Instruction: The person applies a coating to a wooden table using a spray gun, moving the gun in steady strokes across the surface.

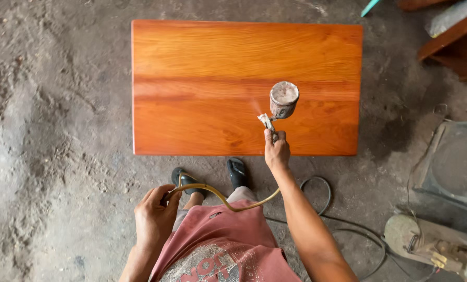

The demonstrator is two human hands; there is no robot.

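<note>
In the head view, looking straight down, the right hand [277, 151] is closed around the grip of a spray gun [275, 112], whose grimy metal cup [284, 98] stands up above the nozzle. The gun is held out over the near right part of a glossy orange-brown wooden tabletop [233, 68], and a faint mist leaves the nozzle toward the left, so the spray heads along the board rather than across it. The tabletop is a rectangle whose long axis runs left to right in front of the person, its near edge just beyond the two sandalled feet [212, 175]. The gun therefore sits toward the right end of that long axis, with most of the board lying to its left and farther away. The left hand [154, 214] is nearer the body and well short of the board; its fingers are curled around a yellowish hose [220, 198], which sags in a loop across the red shirt [228, 245] and runs up to the gun. Of the two hands, the right is the one over the wood. On the dusty concrete floor [51, 130], a dark cable [325, 201] curls to the right, toward some grey equipment [437, 243] at the edge of view.
</note>
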